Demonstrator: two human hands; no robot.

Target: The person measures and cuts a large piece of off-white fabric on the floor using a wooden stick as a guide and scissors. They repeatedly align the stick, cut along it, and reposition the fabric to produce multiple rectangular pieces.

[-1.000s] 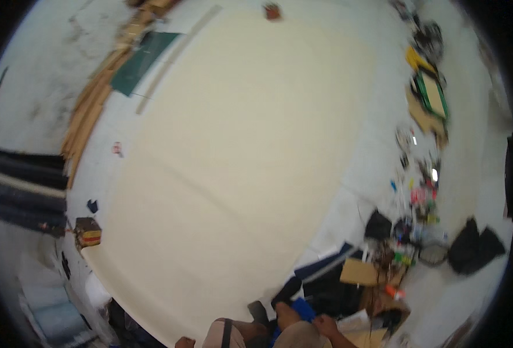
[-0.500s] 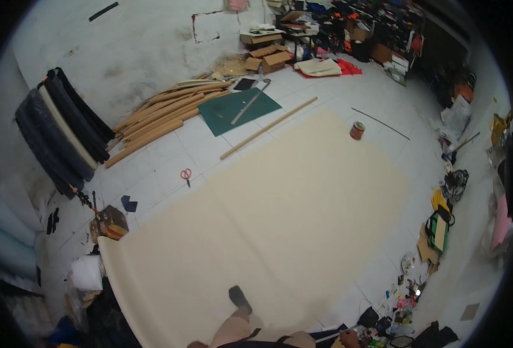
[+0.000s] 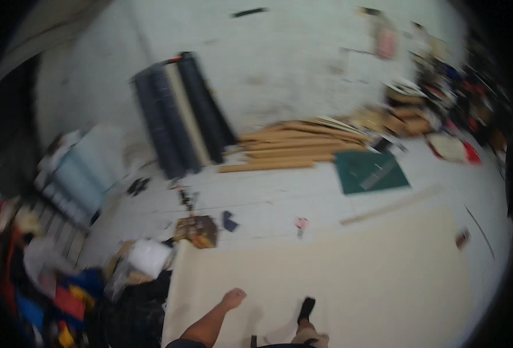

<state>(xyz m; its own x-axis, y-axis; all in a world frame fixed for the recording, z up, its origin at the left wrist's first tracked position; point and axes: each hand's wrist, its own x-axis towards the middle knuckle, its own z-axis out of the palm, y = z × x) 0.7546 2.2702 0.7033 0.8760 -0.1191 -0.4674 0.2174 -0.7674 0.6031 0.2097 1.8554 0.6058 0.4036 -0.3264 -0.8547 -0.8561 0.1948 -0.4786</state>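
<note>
Covering part of the tiled floor, the smooth cream sheet is lying flat, its left edge curling. Long brown tubes are lying beyond it. The left hand is extending over the sheet; blur is obscuring whether its fingers are spread or clenched. Unlike before, the view is facing farther left, excluding the right hand.

Short dark sleeve and black sock

At six o'clock, your left grip blurs, its pose unclear; the lower edge cuts off your cream sheet. At five, the scissors blur; at four, the can smears.
</note>
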